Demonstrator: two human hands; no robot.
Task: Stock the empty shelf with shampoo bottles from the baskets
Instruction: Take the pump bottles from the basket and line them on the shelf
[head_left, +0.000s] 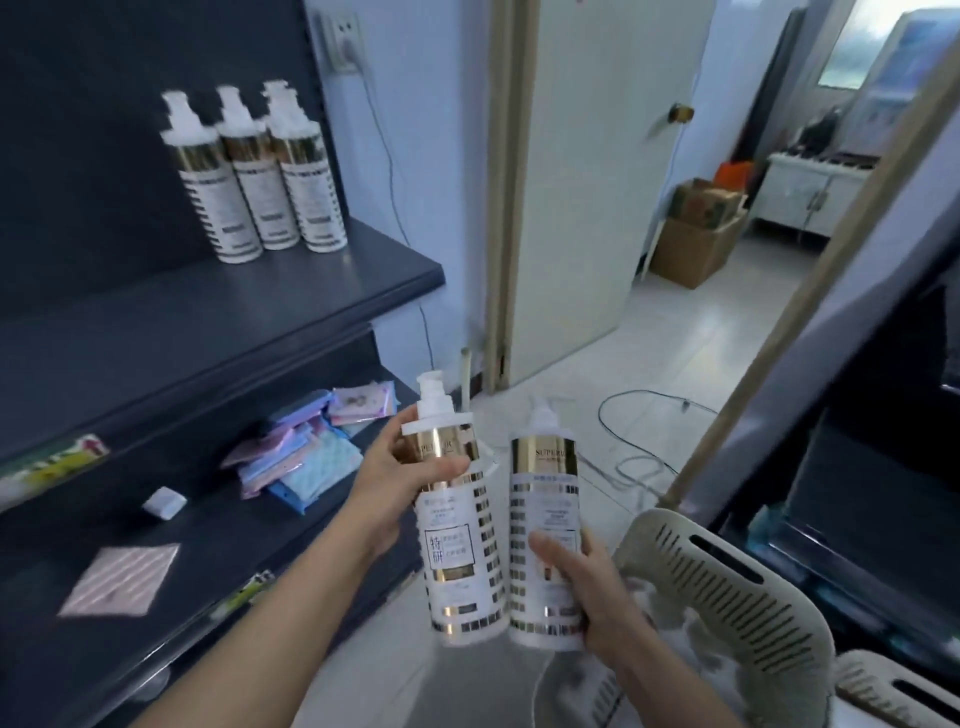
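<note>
Both forearms reach up from the bottom edge. The left hand (400, 478) wraps the gold neck of one shampoo bottle (462, 551), and the right hand (597, 597) grips the lower body of a second bottle (545, 499), both upright, side by side. The second's pump is blurry. Slotted basket (727, 587) lower right, partly cut off. Three more bottles (260, 182) stand on the dark shelf (208, 322) — loose packets (311, 467) on the shelf below.

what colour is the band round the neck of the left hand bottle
Shiny gold, on the bottle the left hand grips; head view.
</note>
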